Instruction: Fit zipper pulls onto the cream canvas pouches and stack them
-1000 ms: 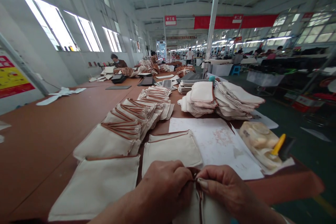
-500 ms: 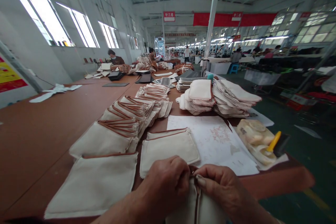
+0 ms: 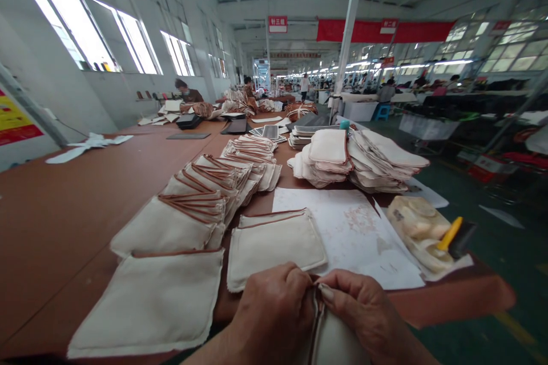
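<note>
At the table's near edge, my left hand (image 3: 278,308) and my right hand (image 3: 359,308) pinch the top end of a cream fabric piece with brown edging (image 3: 336,339). Fingertips of both hands almost meet at its brown trim; my left hand covers much of it, and its lower part leaves the view. Just beyond my hands lie two similar cream fabric pieces (image 3: 276,245), one over the other. A single cream piece (image 3: 149,302) with a brown top edge lies to the left. Behind it a long row of overlapping cream pieces (image 3: 205,194) runs away from me.
White paper sheets (image 3: 321,222) lie right of centre, below stacks of cream panels (image 3: 327,151). A cut plastic container (image 3: 417,219) with a yellow-handled brush or scraper (image 3: 449,234) stands near the table's right edge. A person (image 3: 188,94) works at the far left.
My left hand has shifted slightly down and right, covering more of the fabric piece. My right hand keeps its pinch. The view has moved very little.
</note>
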Demonstrator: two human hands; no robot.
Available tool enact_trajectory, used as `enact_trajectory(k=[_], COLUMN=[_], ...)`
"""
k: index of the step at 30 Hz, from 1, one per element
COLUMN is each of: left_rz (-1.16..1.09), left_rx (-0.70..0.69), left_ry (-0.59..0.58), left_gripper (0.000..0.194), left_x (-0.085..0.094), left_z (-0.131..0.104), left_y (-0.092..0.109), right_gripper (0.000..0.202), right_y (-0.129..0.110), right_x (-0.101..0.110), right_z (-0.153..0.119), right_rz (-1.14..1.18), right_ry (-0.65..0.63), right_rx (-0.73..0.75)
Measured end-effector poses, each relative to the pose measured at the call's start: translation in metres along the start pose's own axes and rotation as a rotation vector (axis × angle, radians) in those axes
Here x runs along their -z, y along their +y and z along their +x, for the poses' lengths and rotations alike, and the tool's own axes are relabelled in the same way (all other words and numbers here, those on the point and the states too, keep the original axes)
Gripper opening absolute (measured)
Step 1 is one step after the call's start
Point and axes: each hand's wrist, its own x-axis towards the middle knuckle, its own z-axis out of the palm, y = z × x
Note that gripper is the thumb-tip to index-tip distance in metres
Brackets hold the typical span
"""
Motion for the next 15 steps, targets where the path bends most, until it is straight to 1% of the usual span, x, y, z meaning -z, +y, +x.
enact_trajectory(k=[3,7,11,13,15], left_rz=[0.110,0.142,0.290,0.359,0.352], left_rx=[-0.035,-0.092,-0.221,-0.254,-0.241], left_ry=[-0.015,-0.105,-0.232,-0.277,-0.275], left_gripper=[0.020,0.018,0.011,0.011,0.013], left_x=[-0.004,-0.001,0.008,0.010,0.012], left_z=[-0.001,-0.003,-0.003,-0.002,0.003], left_y=[0.000,-0.001,0.005,0.005,0.000], right_gripper=[0.044,0.037,0.025,0.020,0.016], right_y=[0.006,0.006,0.000,-0.003,-0.005], right_x=[0.001,0.003,0.001,-0.003,-0.008], right_z=[0.001,0.001,0.003,0.002,-0.001], right_rz=[-0.031,-0.149,-0.371,-0.494,-0.607], right_ry=[0.014,-0.023,-0.008,0.006,-0.016], right_rx=[0.007,0.039,0.095,0.112,0.144])
